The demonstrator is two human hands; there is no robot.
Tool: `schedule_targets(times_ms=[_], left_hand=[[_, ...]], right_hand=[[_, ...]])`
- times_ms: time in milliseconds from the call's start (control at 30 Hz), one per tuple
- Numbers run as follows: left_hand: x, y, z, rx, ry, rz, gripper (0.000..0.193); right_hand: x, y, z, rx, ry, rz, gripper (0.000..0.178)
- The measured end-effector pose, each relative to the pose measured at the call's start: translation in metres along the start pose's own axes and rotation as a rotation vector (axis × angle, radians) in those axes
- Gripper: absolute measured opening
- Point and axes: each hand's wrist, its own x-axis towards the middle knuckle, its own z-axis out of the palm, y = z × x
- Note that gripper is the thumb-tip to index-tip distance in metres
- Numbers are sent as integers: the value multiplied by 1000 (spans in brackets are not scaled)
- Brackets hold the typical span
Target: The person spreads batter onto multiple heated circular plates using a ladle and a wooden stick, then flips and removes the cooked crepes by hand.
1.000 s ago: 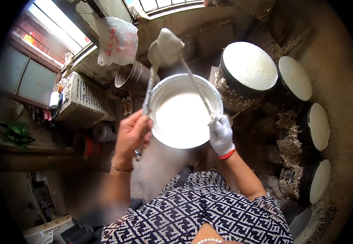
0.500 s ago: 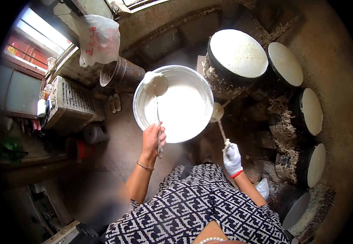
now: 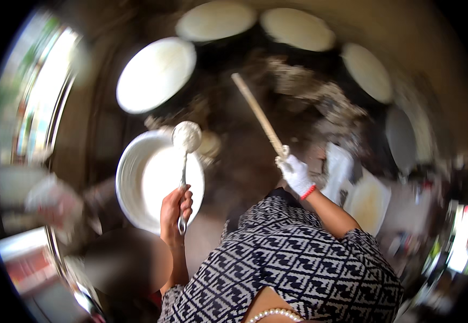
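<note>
Over part-hidden tub (image 3: 129,172), ladle (image 3: 187,137) in left hand (image 3: 176,209) | farther right, stick (image 3: 258,116) in right hand (image 3: 297,175) | vats (image 3: 158,75) blurred

The bucket (image 3: 128,167) left of centre is white, and the liquid (image 3: 161,185) in it is a brighter white. The ladle (image 3: 184,167) is silver-grey, its load (image 3: 186,134) off-white. Near the centre, the stick (image 3: 258,114) is pale tan; the glove (image 3: 297,175) at its lower end is white with a red cuff. At the bottom, the dress (image 3: 298,253) bears a black and off-white geometric pattern, beneath pearly white beads (image 3: 277,313). Along the top, dark pots (image 3: 285,49) have creamy white tops (image 3: 156,75). The blurred bag (image 3: 56,202) at left is whitish, marked in red.
</note>
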Motion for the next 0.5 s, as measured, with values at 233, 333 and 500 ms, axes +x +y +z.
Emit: schedule_targets(times_ms=[233, 333, 500], left_hand=[[60, -50, 237, 341, -347, -199, 27], [71, -92, 348, 332, -517, -421, 27], [90, -183, 507, 546, -718, -628, 30]], right_hand=[[-53, 133, -143, -324, 477, 282, 13], [-104, 212, -200, -165, 699, 475, 24], [-215, 304, -302, -208, 1074, 567, 32]])
